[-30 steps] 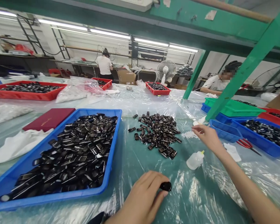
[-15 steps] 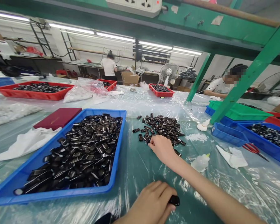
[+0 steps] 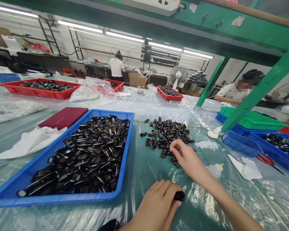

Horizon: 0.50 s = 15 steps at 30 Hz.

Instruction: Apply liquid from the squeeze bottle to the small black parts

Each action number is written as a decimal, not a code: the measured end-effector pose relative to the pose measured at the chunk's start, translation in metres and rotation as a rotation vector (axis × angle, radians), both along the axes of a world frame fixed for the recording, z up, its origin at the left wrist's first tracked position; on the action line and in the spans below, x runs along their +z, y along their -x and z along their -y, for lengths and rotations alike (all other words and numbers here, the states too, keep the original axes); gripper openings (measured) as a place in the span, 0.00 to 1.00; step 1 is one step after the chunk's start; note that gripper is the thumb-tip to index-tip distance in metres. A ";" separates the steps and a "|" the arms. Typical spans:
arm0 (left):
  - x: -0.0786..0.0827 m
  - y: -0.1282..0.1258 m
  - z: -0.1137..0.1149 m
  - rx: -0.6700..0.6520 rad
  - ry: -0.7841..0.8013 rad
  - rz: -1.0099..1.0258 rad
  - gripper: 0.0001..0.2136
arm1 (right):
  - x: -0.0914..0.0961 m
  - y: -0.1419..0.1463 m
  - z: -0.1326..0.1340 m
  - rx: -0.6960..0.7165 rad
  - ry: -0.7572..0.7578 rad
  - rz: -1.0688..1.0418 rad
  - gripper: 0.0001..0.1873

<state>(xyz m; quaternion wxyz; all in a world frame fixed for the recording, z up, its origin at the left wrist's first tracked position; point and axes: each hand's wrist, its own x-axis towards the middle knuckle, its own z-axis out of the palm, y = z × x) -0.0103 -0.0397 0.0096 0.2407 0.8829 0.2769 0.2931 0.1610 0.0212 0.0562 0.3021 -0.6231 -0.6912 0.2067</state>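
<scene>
Small glossy black oblong part (image 3: 179, 196), lying flat at 6 o'clock on the plastic sheet; loose pile of like black parts (image 3: 167, 134) spreading just past centre, toward 1 o'clock.

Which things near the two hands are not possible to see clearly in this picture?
- Head view: the black part in the left hand is mostly covered by the fingers.
- Right hand: its own fingers hide whether it pinches a piece of the loose pile.
- Squeeze bottle: partly behind the right wrist.
- Left wrist: cut off by the bottom edge.
</scene>
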 end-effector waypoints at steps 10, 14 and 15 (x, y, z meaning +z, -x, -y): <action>-0.001 0.000 0.001 0.042 -0.016 0.106 0.10 | -0.025 -0.021 0.112 -0.028 0.310 -0.975 0.14; 0.004 -0.001 0.004 -0.010 -0.140 0.081 0.09 | -0.030 -0.011 0.119 -0.010 0.386 -1.135 0.13; 0.005 -0.001 0.005 -0.014 -0.170 0.076 0.09 | -0.030 -0.010 0.119 -0.007 0.392 -1.138 0.13</action>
